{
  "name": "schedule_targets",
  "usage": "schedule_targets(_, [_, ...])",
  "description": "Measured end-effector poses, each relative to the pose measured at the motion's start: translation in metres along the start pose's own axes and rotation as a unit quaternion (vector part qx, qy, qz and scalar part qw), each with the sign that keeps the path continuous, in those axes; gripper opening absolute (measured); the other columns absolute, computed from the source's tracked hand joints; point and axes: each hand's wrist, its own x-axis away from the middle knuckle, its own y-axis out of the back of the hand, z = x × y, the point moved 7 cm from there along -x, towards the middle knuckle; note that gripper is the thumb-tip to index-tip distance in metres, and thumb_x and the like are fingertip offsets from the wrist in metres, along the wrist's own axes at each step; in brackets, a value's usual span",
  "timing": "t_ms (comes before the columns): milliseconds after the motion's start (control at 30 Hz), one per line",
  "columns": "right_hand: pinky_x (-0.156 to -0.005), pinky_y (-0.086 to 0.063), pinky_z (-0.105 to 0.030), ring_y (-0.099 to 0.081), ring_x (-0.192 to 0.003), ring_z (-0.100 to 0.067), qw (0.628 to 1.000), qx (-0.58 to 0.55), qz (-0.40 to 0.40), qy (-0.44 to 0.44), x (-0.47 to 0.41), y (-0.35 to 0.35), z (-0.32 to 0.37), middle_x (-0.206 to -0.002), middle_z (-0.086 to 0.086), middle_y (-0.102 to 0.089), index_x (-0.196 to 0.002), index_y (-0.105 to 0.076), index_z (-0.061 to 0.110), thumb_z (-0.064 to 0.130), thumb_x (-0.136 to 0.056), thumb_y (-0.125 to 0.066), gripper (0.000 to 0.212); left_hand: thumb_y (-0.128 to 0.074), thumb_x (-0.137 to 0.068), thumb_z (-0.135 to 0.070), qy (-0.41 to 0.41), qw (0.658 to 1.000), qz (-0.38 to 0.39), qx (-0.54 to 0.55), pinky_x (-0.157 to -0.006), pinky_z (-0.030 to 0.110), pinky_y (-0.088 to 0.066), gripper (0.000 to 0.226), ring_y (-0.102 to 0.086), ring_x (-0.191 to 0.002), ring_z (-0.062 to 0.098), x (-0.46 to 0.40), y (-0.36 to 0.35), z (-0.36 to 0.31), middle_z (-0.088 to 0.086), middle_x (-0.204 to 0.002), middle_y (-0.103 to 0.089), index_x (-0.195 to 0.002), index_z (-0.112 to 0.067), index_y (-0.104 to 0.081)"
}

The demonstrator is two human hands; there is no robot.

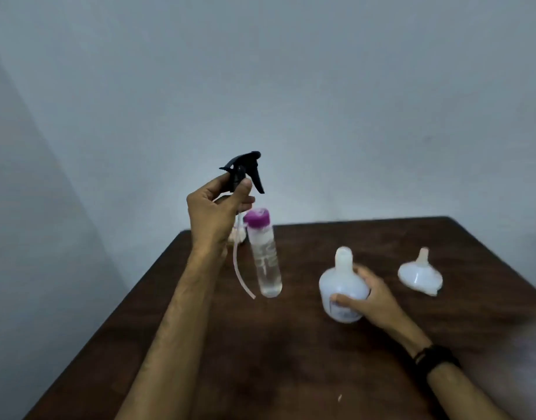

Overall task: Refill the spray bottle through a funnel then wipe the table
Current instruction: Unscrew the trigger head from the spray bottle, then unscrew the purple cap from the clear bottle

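Observation:
My left hand [218, 207] is raised above the table's left side, gripping the black spray trigger head [245, 169]; its thin dip tube [239, 271] hangs down free of the bottle. My right hand [371, 294] wraps the white translucent spray bottle [342, 286], which stands upright with its neck uncapped. A white funnel [419, 275] rests upside down on the table to the right of the bottle, spout up. A clear refill bottle with a purple cap [265, 256] stands upright just right of my left wrist.
The dark brown wooden table [291, 359] fills the lower view, its left edge running diagonally. A pale, cloth-like thing [237, 234] lies at the far left corner, mostly hidden behind my left hand. A small white speck [339, 398] sits near me. A grey wall stands behind.

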Motion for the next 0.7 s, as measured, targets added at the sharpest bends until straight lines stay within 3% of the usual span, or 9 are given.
schedule_targets(67, [-0.075,-0.054,-0.014,-0.066,-0.105,-0.008,1.000,-0.004,-0.005,0.004,0.000,0.001,-0.002,-0.118,0.008,-0.066,-0.128,-0.060,0.022,0.063,-0.049,-0.086,0.092,-0.077,-0.085,-0.013,0.033,0.999,-0.035,-0.024,-0.063,0.026,-0.057,0.030,-0.071,-0.067,0.019,0.013,0.037,0.025,0.005,-0.081,-0.074,-0.112,-0.001,-0.072])
schedule_targets(200, [-0.083,-0.058,-0.030,-0.069,-0.106,-0.016,1.000,-0.016,0.001,0.001,-0.001,-0.001,-0.008,-0.120,0.000,-0.069,-0.132,-0.060,0.019,0.063,-0.051,-0.085,0.095,-0.073,-0.089,-0.014,0.128,0.985,-0.097,-0.069,-0.056,0.022,-0.055,0.028,-0.068,-0.061,0.013,0.041,0.095,0.089,0.010,-0.086,-0.075,-0.114,0.000,-0.070])
schedule_targets(267, [-0.082,-0.059,-0.032,-0.070,-0.106,-0.018,1.000,-0.024,0.006,-0.005,0.000,-0.003,-0.007,-0.120,0.000,-0.069,-0.133,-0.059,0.020,0.065,-0.050,-0.086,0.098,-0.072,-0.090,-0.016,0.184,0.974,-0.098,-0.093,-0.056,0.022,-0.056,0.031,-0.068,-0.063,0.014,0.052,0.111,0.123,0.014,-0.093,-0.076,-0.117,-0.002,-0.067])
schedule_targets(367, [-0.086,-0.060,-0.038,-0.068,-0.108,-0.020,1.000,-0.016,0.003,-0.006,0.002,-0.003,-0.005,-0.123,-0.001,-0.067,-0.135,-0.056,0.021,0.080,-0.043,-0.082,0.112,-0.072,-0.090,-0.025,0.253,0.951,-0.085,-0.154,-0.072,0.031,-0.060,0.035,-0.074,-0.078,0.015,0.062,0.122,0.167,0.010,-0.105,-0.074,-0.120,-0.008,-0.063])
schedule_targets(467, [-0.088,-0.059,-0.040,-0.066,-0.109,-0.019,1.000,-0.005,-0.001,-0.008,0.004,-0.003,-0.003,-0.125,0.000,-0.064,-0.136,-0.055,0.022,0.085,-0.041,-0.078,0.116,-0.072,-0.087,-0.040,0.252,0.928,-0.063,-0.266,-0.090,0.032,-0.053,0.039,-0.066,-0.098,0.012,0.064,0.125,0.180,0.000,-0.110,-0.071,-0.116,-0.016,-0.066])
schedule_targets(567, [-0.089,-0.060,-0.041,-0.066,-0.111,-0.019,1.000,0.000,-0.007,-0.005,0.004,-0.002,-0.003,-0.125,0.001,-0.064,-0.135,-0.056,0.023,0.084,-0.043,-0.078,0.113,-0.071,-0.086,-0.049,0.212,0.916,-0.032,-0.339,-0.082,0.027,-0.048,0.037,-0.063,-0.099,0.011,0.062,0.117,0.173,-0.006,-0.099,-0.068,-0.107,-0.018,-0.069])
schedule_targets(700, [-0.090,-0.059,-0.038,-0.064,-0.112,-0.016,1.000,0.002,-0.013,-0.004,0.003,-0.001,-0.002,-0.126,0.005,-0.063,-0.135,-0.055,0.027,0.080,-0.046,-0.080,0.107,-0.075,-0.080,-0.054,0.193,0.897,-0.019,-0.398,-0.084,0.033,-0.055,0.039,-0.065,-0.097,0.012,0.053,0.113,0.166,-0.008,-0.095,-0.071,-0.100,-0.020,-0.072])
